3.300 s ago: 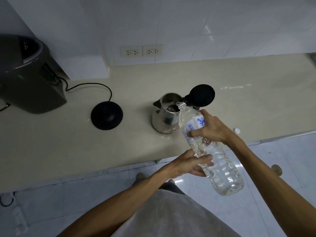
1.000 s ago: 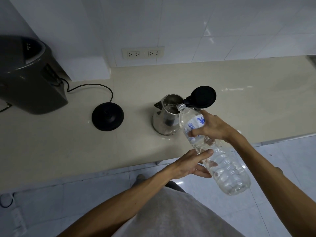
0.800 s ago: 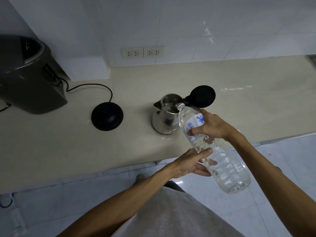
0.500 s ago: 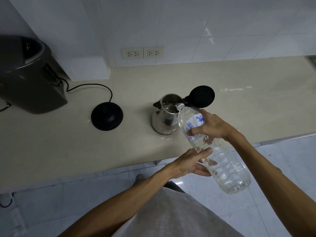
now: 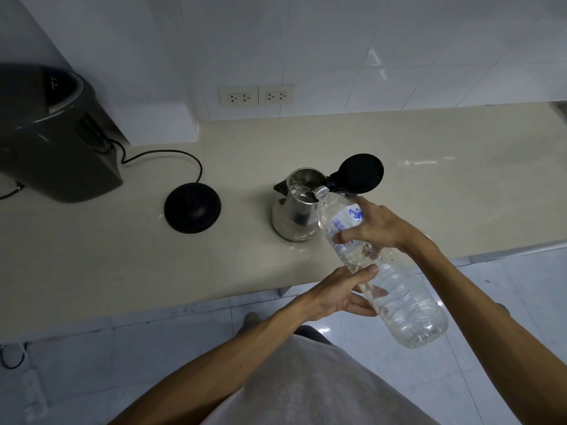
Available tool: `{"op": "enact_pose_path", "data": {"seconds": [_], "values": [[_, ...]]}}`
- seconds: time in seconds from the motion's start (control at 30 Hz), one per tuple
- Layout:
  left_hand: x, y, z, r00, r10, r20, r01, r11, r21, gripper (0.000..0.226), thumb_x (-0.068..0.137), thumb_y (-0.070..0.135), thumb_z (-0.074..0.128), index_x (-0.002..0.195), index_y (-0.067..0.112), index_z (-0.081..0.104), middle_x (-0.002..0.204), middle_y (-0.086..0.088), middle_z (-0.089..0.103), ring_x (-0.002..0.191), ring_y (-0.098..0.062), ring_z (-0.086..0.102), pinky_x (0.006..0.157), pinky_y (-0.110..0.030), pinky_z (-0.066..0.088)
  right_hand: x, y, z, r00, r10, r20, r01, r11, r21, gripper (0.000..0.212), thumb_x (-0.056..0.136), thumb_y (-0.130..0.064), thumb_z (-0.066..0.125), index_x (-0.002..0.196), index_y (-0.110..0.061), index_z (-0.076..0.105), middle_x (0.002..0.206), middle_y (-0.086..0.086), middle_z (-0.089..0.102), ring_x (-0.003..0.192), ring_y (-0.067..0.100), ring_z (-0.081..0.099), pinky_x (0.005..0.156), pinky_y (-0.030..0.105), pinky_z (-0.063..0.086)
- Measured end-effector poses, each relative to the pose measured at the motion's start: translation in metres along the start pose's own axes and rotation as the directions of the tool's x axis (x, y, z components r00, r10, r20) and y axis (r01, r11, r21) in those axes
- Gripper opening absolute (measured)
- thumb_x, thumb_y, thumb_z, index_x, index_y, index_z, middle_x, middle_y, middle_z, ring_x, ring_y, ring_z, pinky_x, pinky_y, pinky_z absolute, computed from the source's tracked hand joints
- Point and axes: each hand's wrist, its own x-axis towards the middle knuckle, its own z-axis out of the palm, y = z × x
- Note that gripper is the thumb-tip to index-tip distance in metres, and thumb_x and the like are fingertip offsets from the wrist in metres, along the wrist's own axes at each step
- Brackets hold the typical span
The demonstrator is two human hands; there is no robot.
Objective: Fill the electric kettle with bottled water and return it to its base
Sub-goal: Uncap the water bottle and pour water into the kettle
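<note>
A steel electric kettle [image 5: 293, 217] stands on the beige counter [image 5: 122, 256], its black lid [image 5: 360, 173] flipped open to the right. A large clear water bottle [image 5: 395, 289] is tilted with its uncapped mouth over the kettle's rim, and water runs into the kettle. My right hand [image 5: 376, 227] grips the bottle around its blue-printed label. My left hand [image 5: 340, 294] holds the bottle's middle from below and the left. The round black kettle base [image 5: 192, 207] lies empty on the counter to the kettle's left, its cord running back to the wall.
A dark grey appliance [image 5: 52, 139] fills the counter's far left. Two wall sockets [image 5: 257, 96] sit on the white tiled wall behind. The counter's front edge runs just below my hands, with tiled floor [image 5: 92, 363] beneath.
Both hands have kept the bottle tilted at the kettle's mouth. The water left in the bottle has gone down over the frames, and the bottle's base is raised a little.
</note>
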Motion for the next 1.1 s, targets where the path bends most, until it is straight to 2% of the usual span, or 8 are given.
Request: {"op": "enact_pose_path", "data": {"seconds": [0.17, 0.4, 0.5, 0.63, 0.73, 0.83, 0.93, 1.1], "values": [[0.002, -0.004, -0.005, 1.000, 0.008, -0.027, -0.007, 0.999, 0.035, 0.054, 0.102, 0.055, 0.064, 0.146, 0.026, 0.055, 0.129, -0.007, 0.077, 0.124, -0.036, 0.072, 0.103, -0.050, 0.060, -0.001, 0.001, 0.004, 1.000, -0.002, -0.003, 0.002, 0.999, 0.038, 0.090, 0.066, -0.045, 0.089, 0.141, -0.027, 0.041, 0.097, 0.006, 0.069, 0.077, 0.025, 0.071, 0.060, 0.044, 0.065], [0.005, 0.003, -0.012, 0.990, 0.061, -0.125, -0.045, 0.991, 0.126, 0.063, 0.093, 0.058, 0.072, 0.142, 0.020, 0.060, 0.130, -0.008, 0.077, 0.113, -0.028, 0.078, 0.091, -0.042, 0.066, 0.003, 0.003, 0.010, 0.991, -0.083, -0.110, 0.088, 0.995, 0.048, 0.104, 0.055, -0.063, 0.081, 0.142, -0.029, 0.037, 0.094, -0.001, 0.071, 0.073, 0.016, 0.070, 0.058, 0.032, 0.059], [0.005, 0.011, -0.014, 0.979, 0.098, -0.180, -0.066, 0.982, 0.178, 0.061, 0.086, 0.061, 0.077, 0.133, 0.024, 0.065, 0.121, -0.003, 0.080, 0.109, -0.024, 0.079, 0.087, -0.041, 0.067, 0.004, 0.004, 0.011, 0.975, -0.132, -0.178, 0.146, 0.987, 0.067, 0.108, 0.052, -0.070, 0.078, 0.143, -0.029, 0.035, 0.095, -0.004, 0.071, 0.076, 0.012, 0.069, 0.065, 0.035, 0.060], [0.010, 0.021, -0.011, 0.958, 0.161, -0.238, -0.092, 0.957, 0.277, 0.078, 0.076, 0.062, 0.082, 0.141, 0.024, 0.061, 0.127, 0.001, 0.077, 0.117, -0.019, 0.075, 0.092, -0.046, 0.066, 0.000, 0.015, 0.010, 0.927, -0.239, -0.288, 0.272, 0.959, 0.082, 0.106, 0.057, -0.073, 0.077, 0.143, -0.030, 0.032, 0.095, -0.015, 0.066, 0.077, 0.003, 0.067, 0.060, 0.015, 0.052], [0.021, 0.024, -0.002, 0.947, 0.193, -0.258, -0.097, 0.934, 0.344, 0.084, 0.073, 0.060, 0.086, 0.145, 0.029, 0.056, 0.137, 0.001, 0.071, 0.128, -0.022, 0.068, 0.098, -0.051, 0.063, -0.009, 0.034, 0.005, 0.887, -0.285, -0.362, 0.363, 0.916, 0.168, 0.101, 0.061, -0.069, 0.082, 0.142, -0.038, 0.030, 0.099, -0.021, 0.064, 0.083, -0.004, 0.069, 0.060, 0.010, 0.054], [0.040, 0.027, 0.010, 0.934, 0.240, -0.263, -0.105, 0.892, 0.440, 0.078, 0.076, 0.055, 0.088, 0.145, 0.036, 0.056, 0.136, 0.005, 0.071, 0.127, -0.018, 0.068, 0.096, -0.050, 0.064, -0.017, 0.060, -0.003, 0.867, -0.281, -0.412, 0.399, 0.886, 0.235, 0.104, 0.060, -0.062, 0.088, 0.144, -0.043, 0.028, 0.100, -0.017, 0.069, 0.086, -0.004, 0.071, 0.065, 0.010, 0.055], [0.064, 0.027, 0.023, 0.927, 0.279, -0.249, -0.103, 0.830, 0.548, 0.070, 0.075, 0.059, 0.087, 0.138, 0.041, 0.060, 0.123, 0.011, 0.076, 0.117, -0.009, 0.071, 0.094, -0.044, 0.065, -0.024, 0.089, -0.016, 0.864, -0.251, -0.436, 0.399, 0.870, 0.290, 0.107, 0.057, -0.067, 0.089, 0.142, -0.054, 0.025, 0.107, -0.016, 0.070, 0.091, 0.003, 0.073, 0.073, 0.014, 0.059], [0.111, 0.035, 0.044, 0.909, 0.344, -0.236, -0.079, 0.699, 0.711, 0.077, 0.071, 0.066, 0.085, 0.138, 0.041, 0.059, 0.127, 0.012, 0.074, 0.120, -0.010, 0.069, 0.104, -0.044, 0.059, -0.025, 0.139, -0.043, 0.874, -0.237, -0.425, 0.414, 0.822, 0.392, 0.125, 0.051, -0.072, 0.089, 0.152, -0.036, 0.025, 0.125, -0.036, 0.057, 0.113, -0.002, 0.066, 0.089, 0.015, 0.056]]}}
